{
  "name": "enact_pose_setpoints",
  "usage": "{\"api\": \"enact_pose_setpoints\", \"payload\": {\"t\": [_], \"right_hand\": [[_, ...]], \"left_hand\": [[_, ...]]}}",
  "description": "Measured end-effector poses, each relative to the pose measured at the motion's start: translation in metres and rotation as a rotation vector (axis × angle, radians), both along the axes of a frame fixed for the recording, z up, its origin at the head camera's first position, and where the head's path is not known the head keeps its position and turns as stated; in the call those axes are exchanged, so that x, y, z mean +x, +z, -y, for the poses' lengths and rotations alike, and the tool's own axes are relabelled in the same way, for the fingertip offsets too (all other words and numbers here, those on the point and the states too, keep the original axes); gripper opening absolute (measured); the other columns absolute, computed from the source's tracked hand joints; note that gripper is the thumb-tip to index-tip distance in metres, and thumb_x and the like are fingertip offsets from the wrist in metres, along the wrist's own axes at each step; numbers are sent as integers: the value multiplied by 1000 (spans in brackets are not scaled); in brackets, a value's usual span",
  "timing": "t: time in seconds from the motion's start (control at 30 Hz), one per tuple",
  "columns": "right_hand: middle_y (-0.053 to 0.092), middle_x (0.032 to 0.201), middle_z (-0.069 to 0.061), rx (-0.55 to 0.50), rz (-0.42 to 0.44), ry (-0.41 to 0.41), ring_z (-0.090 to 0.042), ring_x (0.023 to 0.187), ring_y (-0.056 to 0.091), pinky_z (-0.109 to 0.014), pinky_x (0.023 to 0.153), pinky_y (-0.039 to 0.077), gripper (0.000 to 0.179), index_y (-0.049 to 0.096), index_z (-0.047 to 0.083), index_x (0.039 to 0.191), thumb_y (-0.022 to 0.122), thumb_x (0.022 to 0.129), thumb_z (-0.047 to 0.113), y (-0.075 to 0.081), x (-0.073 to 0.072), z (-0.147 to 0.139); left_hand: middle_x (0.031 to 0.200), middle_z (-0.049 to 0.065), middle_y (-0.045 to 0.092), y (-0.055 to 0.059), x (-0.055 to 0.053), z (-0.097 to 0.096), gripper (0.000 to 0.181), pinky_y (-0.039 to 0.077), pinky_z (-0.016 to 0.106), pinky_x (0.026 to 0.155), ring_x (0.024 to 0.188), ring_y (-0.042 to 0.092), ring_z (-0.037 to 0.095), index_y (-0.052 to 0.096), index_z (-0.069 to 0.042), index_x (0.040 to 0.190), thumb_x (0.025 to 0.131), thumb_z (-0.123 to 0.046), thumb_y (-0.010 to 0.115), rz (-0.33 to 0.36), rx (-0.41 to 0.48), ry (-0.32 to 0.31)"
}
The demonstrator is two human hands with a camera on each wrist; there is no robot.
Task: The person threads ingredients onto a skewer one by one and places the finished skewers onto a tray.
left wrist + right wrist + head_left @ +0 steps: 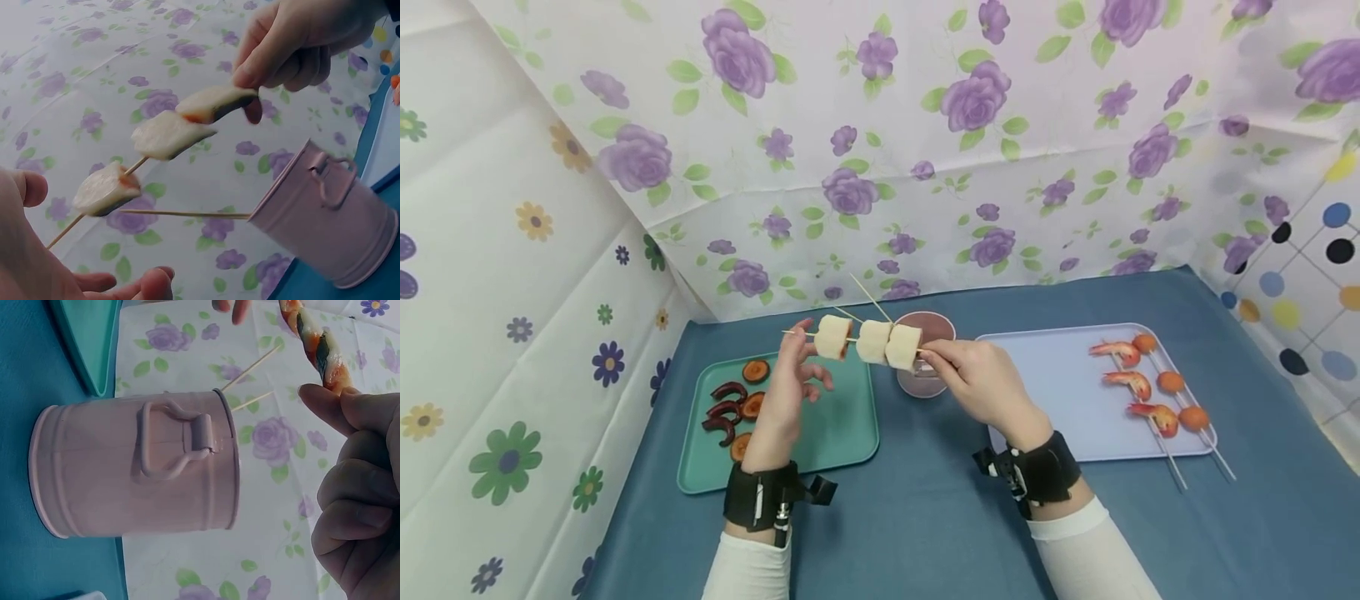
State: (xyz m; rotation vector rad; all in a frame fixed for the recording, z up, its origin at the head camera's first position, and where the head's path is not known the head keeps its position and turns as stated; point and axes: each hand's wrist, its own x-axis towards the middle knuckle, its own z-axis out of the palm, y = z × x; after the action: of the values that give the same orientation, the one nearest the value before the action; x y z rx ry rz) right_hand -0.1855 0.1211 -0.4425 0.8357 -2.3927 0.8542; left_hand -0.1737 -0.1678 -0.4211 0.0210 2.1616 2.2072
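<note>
Held up over the table is a thin wooden skewer (65, 231) threaded with three thick white food pieces (831, 337), which show dark and orange-red sides in the wrist views. The right hand (988, 379) pinches the skewer's right end between thumb and fingers, close beside the last piece. At the opposite end, the left hand (782, 400) has its fingers spread and loosely bent, with the skewer's tip crossing by the thumb. A gap separates the leftmost piece from the other two. Below and behind stands a pink metal bucket (125, 469) with bare wooden sticks (250, 369) poking out.
On the left, a green tray (842, 433) carries dark curved pieces (724, 408) and round brown slices (756, 371). A pale lilac tray (1045, 400) on the right bears skewers of shrimp (1127, 383) and orange balls (1170, 382). Flowered cloth (850, 192) hangs behind the blue-covered table (917, 517).
</note>
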Motion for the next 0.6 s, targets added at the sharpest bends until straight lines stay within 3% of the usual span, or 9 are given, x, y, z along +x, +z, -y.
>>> {"api": "enact_pose_setpoints", "payload": {"t": [0.1,0.23,0.4,0.6], "right_hand": [[74,82,0,-10,-12,-34,-15,67,65,-37,62,51,15,82,10,110,72,105,20,-2,4,-9],[78,92,-4,-7,2,-79,-18,76,72,-42,67,57,17,82,9,115,72,105,18,-3,10,-31],[81,108,-9,-7,62,-154,-28,91,78,-51,75,61,19,81,7,120,72,104,13,-6,24,-66],[80,103,-13,22,130,-283,-27,79,75,-46,62,57,22,80,4,121,72,105,16,-15,45,-110]], "left_hand": [[122,10,57,3,0,5,65,35,23,53,67,57,14,24,-19,167,114,-56,32,-19,-1,28],[121,11,59,4,1,13,64,35,23,54,66,57,14,23,-21,168,114,-55,33,-49,4,58],[121,10,59,4,2,19,62,37,24,57,67,58,12,19,-21,168,116,-52,33,-72,-4,51],[118,7,60,6,3,20,61,39,25,62,71,59,16,18,-23,168,116,-51,35,-76,10,55]]}}
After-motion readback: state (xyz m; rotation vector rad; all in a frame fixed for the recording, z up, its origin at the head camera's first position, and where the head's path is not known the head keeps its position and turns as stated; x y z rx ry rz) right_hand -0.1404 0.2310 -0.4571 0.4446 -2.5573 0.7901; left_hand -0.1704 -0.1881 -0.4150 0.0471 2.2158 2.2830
